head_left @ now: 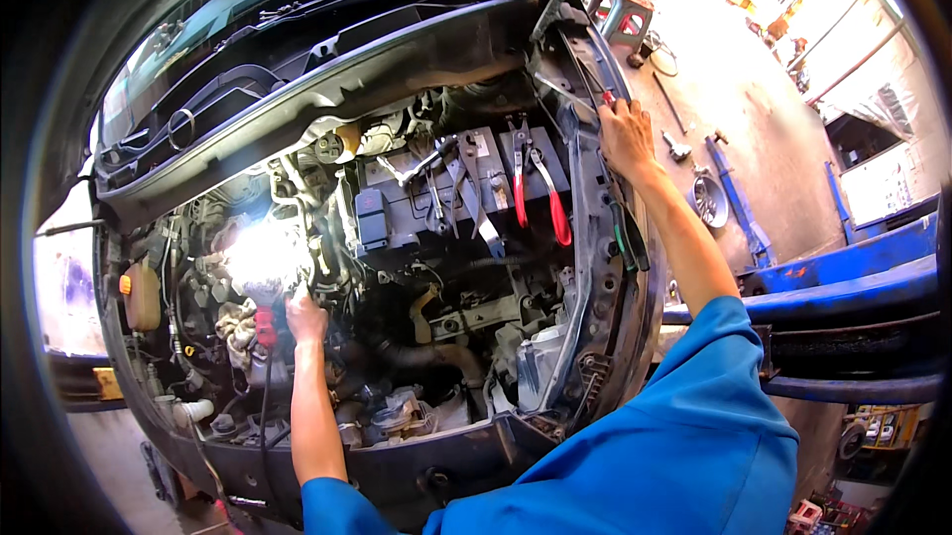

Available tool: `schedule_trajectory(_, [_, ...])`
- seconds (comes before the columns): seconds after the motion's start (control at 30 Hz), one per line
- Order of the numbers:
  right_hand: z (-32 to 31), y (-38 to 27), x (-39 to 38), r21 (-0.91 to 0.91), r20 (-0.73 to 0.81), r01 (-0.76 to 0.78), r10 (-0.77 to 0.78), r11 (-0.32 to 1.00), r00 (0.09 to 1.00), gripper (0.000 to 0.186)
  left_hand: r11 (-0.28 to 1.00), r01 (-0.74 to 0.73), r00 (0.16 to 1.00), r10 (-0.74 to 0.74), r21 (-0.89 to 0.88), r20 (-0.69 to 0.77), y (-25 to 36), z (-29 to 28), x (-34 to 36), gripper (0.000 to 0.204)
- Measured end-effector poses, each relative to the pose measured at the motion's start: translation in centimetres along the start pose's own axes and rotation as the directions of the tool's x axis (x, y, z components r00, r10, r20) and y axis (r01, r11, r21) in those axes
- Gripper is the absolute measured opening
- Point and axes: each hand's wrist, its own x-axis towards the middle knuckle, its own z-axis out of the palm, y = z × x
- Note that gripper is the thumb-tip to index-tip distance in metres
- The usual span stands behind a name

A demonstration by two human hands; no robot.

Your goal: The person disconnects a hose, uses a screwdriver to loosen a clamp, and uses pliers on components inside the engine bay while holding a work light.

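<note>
My left hand (306, 317) is closed in the engine bay, beside a glaring work lamp (266, 259) with a red part (264, 327). The glare and my fingers hide whatever it grips. At the right fender edge, my right hand (626, 135) has its fingers curled round a thin tool with a red handle (608, 97), which looks like a screwdriver. Across the battery (397, 213) lie a pair of red-handled pliers (519, 183), a second red-handled tool (555, 208), a ratchet (426, 163) and large metal pliers (468, 193).
A green-and-black-handled tool (623, 237) rests along the right fender. The raised hood (50, 118) is at the left. Blue lift arms (833, 287) stand right of the car, with a wheel rim (708, 200) on the floor. An orange-capped reservoir (142, 299) sits at the bay's left.
</note>
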Motion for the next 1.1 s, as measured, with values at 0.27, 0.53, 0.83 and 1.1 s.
schedule_trajectory(0.27, [1.8,2.5,-0.1,-0.143,-0.219,-0.008,-0.024,0.990,0.975,0.016,0.996,-0.041,0.997,0.046,0.080,-0.067,-0.3,2.1,1.5,0.023])
schedule_trajectory(0.53, [-12.4,-19.4,-13.9,0.738,0.160,0.243,-0.513,0.630,0.843,0.025,0.999,-0.048,0.999,0.048,-0.007,-0.014,0.6,-0.8,-0.2,0.037])
schedule_trajectory(0.83, [-0.1,-35.3,-16.0,0.728,0.474,0.059,-0.565,0.683,0.675,0.019,0.861,-0.451,0.866,0.486,-0.233,0.120,6.7,-2.6,-6.1,0.043])
schedule_trajectory(1.1, [4.8,-39.6,-13.4,0.749,0.642,-0.304,-0.532,0.589,0.552,0.027,0.736,-0.641,0.718,0.675,-0.218,0.169,4.6,7.5,-3.8,0.053])
